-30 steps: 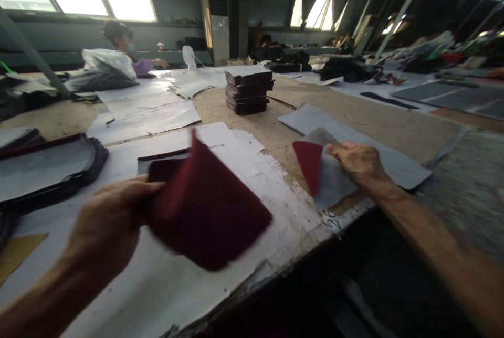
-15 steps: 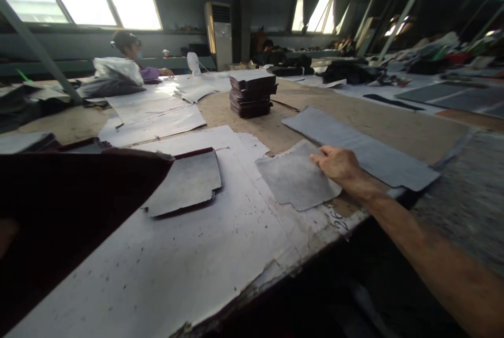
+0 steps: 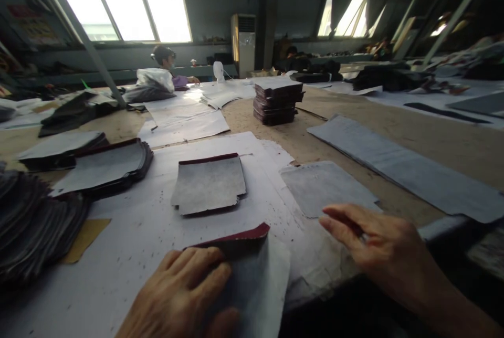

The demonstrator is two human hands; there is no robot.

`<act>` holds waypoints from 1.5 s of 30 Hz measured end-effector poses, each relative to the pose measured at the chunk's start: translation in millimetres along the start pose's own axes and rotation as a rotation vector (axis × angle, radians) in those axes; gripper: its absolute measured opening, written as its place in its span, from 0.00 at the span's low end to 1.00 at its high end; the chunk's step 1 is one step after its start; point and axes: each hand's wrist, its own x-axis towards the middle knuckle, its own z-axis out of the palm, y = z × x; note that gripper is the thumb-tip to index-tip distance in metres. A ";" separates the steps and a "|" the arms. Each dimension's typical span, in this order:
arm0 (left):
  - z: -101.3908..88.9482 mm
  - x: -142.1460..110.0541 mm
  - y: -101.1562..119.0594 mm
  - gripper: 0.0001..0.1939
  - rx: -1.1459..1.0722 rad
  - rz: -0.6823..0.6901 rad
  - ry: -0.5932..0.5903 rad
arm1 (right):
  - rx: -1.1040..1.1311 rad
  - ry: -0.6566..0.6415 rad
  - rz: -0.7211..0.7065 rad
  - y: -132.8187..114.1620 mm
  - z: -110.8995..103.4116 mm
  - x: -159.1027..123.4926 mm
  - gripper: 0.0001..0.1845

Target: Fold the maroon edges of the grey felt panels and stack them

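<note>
Head view: the left hand (image 3: 185, 285), laid flat, has brought 1 panel (image 3: 262, 280) down at the worktop's (image 3: 239, 119) near edge, apparently steadying it. The right hand (image 3: 374, 243) seems to have released the sheet (image 3: 328, 186), 2 fingertips parted; whether it holds anything, I cannot tell.

Open for you: white paper (image 3: 145, 233) between left stacks (image 3: 39, 228) and red-edged grey panel (image 3: 208, 186). Near: your left hand (image 3: 181, 288) and the folded piece (image 3: 262, 283) block passage.
</note>
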 end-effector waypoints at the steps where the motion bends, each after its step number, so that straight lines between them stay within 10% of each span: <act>1: 0.9 -0.3 -3.7 0.14 0.024 0.001 -0.025 | 0.047 0.005 -0.040 -6.6 -0.2 -5.5 0.10; 11: 20.7 7.3 -9.5 0.08 0.072 0.161 0.073 | 0.104 0.020 -0.120 -84.0 10.3 -13.3 0.20; 16: 13.6 23.1 -0.1 0.04 0.143 0.202 0.320 | 0.083 -0.085 -0.110 -90.1 30.3 -17.8 0.10; 22: 19.2 44.5 -2.9 0.13 0.125 0.162 0.214 | 0.260 -0.127 -0.065 -80.9 29.7 -23.7 0.14; 28: -3.1 23.3 -46.7 0.16 -0.188 -0.566 0.048 | 0.371 -0.280 0.317 -53.2 21.7 -23.6 0.19; 31: -10.6 4.0 -49.0 0.16 -0.261 -0.709 0.042 | 0.437 -0.351 0.364 -54.5 27.9 -20.7 0.19; 39: -15.3 -10.7 -40.1 0.14 -0.101 -0.156 0.190 | 0.759 -0.696 0.391 -78.1 30.1 4.0 0.17; 45: -4.1 5.6 -40.1 0.23 -0.126 -0.126 0.090 | 0.695 -0.729 0.163 -85.9 39.6 13.4 0.14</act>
